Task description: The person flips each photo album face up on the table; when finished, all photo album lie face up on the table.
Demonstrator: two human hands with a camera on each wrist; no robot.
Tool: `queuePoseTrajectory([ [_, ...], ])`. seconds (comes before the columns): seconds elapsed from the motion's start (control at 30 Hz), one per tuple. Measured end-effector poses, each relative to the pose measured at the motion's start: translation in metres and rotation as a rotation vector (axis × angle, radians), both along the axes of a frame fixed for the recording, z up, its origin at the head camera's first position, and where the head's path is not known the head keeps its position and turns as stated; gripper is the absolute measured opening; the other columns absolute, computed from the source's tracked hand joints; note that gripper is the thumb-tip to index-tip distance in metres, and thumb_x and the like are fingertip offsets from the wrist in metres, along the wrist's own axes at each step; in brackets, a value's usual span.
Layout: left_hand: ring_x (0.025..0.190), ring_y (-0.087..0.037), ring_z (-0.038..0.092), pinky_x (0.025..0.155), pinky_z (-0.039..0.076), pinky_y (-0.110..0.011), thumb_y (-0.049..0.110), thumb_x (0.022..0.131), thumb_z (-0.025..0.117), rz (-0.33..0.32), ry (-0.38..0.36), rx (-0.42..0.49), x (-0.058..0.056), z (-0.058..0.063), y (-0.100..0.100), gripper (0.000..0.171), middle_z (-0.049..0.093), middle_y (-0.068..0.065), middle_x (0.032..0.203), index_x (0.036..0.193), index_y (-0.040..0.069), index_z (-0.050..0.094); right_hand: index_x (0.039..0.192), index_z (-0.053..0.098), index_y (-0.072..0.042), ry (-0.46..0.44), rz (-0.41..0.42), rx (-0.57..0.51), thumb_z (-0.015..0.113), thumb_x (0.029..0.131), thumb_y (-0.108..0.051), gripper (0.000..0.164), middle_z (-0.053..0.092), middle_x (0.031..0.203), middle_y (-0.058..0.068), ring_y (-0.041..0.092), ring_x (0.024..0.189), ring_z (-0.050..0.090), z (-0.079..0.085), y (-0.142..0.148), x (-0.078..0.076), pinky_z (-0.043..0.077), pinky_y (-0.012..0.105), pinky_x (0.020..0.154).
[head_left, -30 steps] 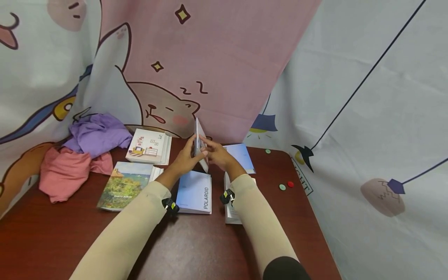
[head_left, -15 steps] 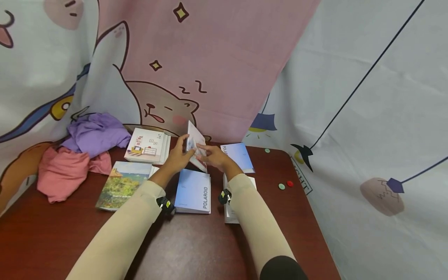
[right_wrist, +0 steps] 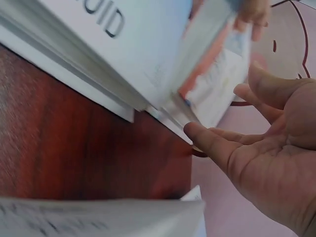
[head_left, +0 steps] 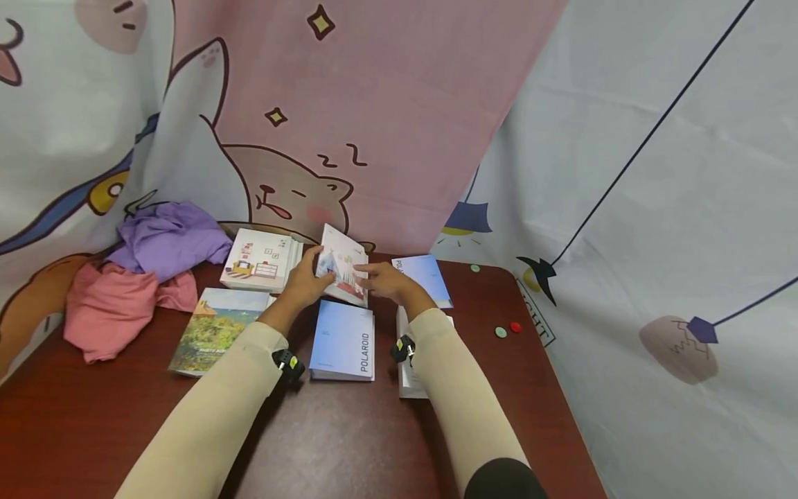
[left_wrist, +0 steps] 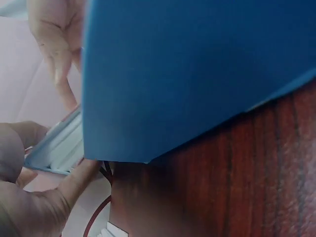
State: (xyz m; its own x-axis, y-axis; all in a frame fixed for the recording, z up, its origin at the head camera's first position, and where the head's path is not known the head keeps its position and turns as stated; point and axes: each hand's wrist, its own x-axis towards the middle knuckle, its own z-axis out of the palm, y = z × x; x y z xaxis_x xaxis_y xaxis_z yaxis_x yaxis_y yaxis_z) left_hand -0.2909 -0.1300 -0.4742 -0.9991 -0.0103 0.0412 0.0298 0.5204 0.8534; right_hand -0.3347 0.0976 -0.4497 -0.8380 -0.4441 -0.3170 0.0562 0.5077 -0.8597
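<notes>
Near the back of the table my left hand [head_left: 304, 281] grips a small photo album [head_left: 341, 256] by its left edge, thumb on the front. Its pale cover has a pink and blue drawing, and it stands tilted. My right hand [head_left: 393, 283] is at the album's right side with fingers extended, fingertips right by the cover. In the right wrist view those fingers [right_wrist: 217, 145] are spread and curl round nothing. Just in front lies a blue POLAROID album [head_left: 341, 339], which fills much of the left wrist view as a blue surface [left_wrist: 187, 74].
Left of my hands lie a landscape-cover photo album [head_left: 215, 329] and a white album with a room drawing [head_left: 258, 256]. Purple cloth [head_left: 174, 239] and pink cloth [head_left: 112, 312] sit beyond. Another blue album [head_left: 430, 277], a white album [head_left: 410, 378] and a red disc [head_left: 515, 326] are at right.
The held album has turned from edge-on to showing its front cover, leaning back and leftward. My left hand moved left with it; my right hand's fingers have come away from their earlier hold.
</notes>
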Motion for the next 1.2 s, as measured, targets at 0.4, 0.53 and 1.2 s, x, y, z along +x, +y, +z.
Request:
queuePoseTrajectory([
  [0.4, 0.149, -0.050, 0.052, 0.126, 0.042, -0.058, 0.013, 0.108, 0.059, 0.038, -0.024, -0.109, -0.001, -0.018, -0.003, 0.055, 0.053, -0.033, 0.160, 0.160, 0.001, 0.046, 0.168, 0.045, -0.016, 0.044, 0.008, 0.034, 0.060, 0.114, -0.026, 0.057, 0.038, 0.177, 0.013, 0.036, 0.163, 0.039, 0.010, 0.026, -0.001, 0.042, 0.054, 0.129],
  [0.53, 0.150, -0.050, 0.052, 0.127, 0.041, -0.057, 0.012, 0.108, 0.059, 0.036, -0.035, -0.116, -0.002, -0.019, -0.006, 0.052, 0.054, -0.033, 0.159, 0.157, -0.002, 0.049, 0.166, 0.048, -0.016, 0.057, -0.024, 0.038, 0.062, 0.113, -0.025, 0.056, 0.041, 0.176, 0.012, 0.036, 0.162, 0.043, 0.012, 0.034, 0.000, 0.042, 0.054, 0.128],
  [1.2, 0.145, -0.052, 0.053, 0.123, 0.045, -0.059, 0.015, 0.104, 0.072, 0.002, -0.018, -0.246, -0.002, -0.014, -0.011, 0.067, 0.050, -0.040, 0.156, 0.165, 0.006, 0.047, 0.169, 0.041, -0.009, 0.043, -0.073, -0.045, 0.057, 0.115, -0.021, 0.058, 0.033, 0.179, 0.017, 0.040, 0.164, 0.037, 0.015, 0.078, 0.000, 0.035, 0.056, 0.132],
])
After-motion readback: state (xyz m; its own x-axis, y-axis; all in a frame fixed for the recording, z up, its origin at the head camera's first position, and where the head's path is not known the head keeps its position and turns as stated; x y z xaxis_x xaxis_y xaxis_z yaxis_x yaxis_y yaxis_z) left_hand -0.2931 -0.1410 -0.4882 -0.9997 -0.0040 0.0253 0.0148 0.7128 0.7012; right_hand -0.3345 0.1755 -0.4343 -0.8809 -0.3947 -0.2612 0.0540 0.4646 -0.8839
